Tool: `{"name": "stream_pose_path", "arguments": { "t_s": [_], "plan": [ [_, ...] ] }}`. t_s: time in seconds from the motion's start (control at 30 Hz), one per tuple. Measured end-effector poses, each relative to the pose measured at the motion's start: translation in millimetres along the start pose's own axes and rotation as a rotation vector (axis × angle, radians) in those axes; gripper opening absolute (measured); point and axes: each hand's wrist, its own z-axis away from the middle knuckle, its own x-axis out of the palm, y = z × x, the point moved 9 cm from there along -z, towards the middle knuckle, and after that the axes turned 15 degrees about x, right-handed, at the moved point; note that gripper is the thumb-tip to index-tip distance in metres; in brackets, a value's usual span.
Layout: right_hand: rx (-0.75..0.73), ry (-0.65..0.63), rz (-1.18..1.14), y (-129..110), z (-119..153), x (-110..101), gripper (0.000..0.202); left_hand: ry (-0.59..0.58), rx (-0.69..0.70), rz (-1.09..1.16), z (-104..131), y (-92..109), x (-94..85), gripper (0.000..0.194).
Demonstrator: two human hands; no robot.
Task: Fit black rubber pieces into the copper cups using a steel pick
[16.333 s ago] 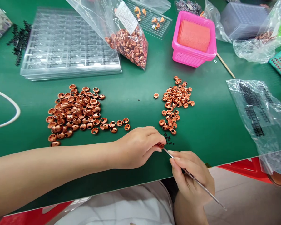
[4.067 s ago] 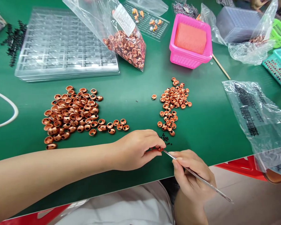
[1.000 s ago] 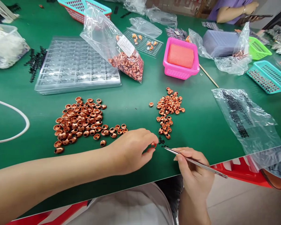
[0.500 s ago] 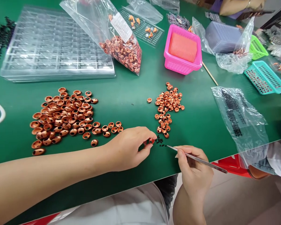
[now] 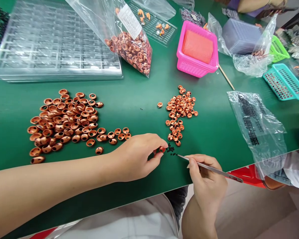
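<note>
Between thumb and fingertips, my left hand (image 5: 142,156) pinches a copper-coloured shell (image 5: 162,149), a small cup-like part. My right hand (image 5: 209,179) is closed round metal tweezers (image 5: 209,168), whose tip points left at a scatter of tiny black pieces (image 5: 171,148). The tip meets or nearly touches one piece; whether it grips it I cannot tell. Beyond the black pieces lies a pile of small copper shells (image 5: 180,105). A bigger pile of copper shells (image 5: 64,119) spreads left of my left hand, with several strays close to its wrist.
Stacked clear trays (image 5: 57,43) stand back left beside a bag of copper shells (image 5: 133,49). A pink basket (image 5: 198,69) holds a folded orange-red cloth. At right lie a clear bag of black parts (image 5: 256,116) and a turquoise basket (image 5: 285,81). A co-worker's arm (image 5: 251,5) shows far right.
The camera view has shifted slightly, so the table things sit a little differently in it. Both hands keep nearly the same pose, with the shell and tweezers still held.
</note>
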Motion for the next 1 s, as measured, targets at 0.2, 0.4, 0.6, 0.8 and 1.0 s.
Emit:
{"name": "stream_pose_path", "arguments": {
  "t_s": [0.2, 0.4, 0.6, 0.8, 1.0],
  "plan": [
    [0.014, 0.004, 0.017, 2.1, 0.6, -0.6, 0.007, 0.011, 0.000, 0.003, 0.4, -0.4, -0.2, 0.018],
    [0.004, -0.012, -0.005, 1.4, 1.7, 2.0, 0.006, 0.015, 0.007, 0.004, 1.2, 0.3, 0.1, 0.018],
    [0.000, -0.040, -0.032, 2.0, 2.7, 4.4, 0.006, 0.000, 0.001, 0.003, 0.2, -0.3, -0.3, 0.018],
    [0.035, 0.002, 0.004, 3.9, 0.6, 0.5, 0.010, -0.032, 0.124, -0.052, -0.2, 13.7, 2.3, 0.021],
    [0.015, -0.034, 0.065, -2.9, -0.3, 3.3, 0.012, -0.116, 0.308, -0.162, 2.2, 35.7, 17.2, 0.025]
  ]
}}
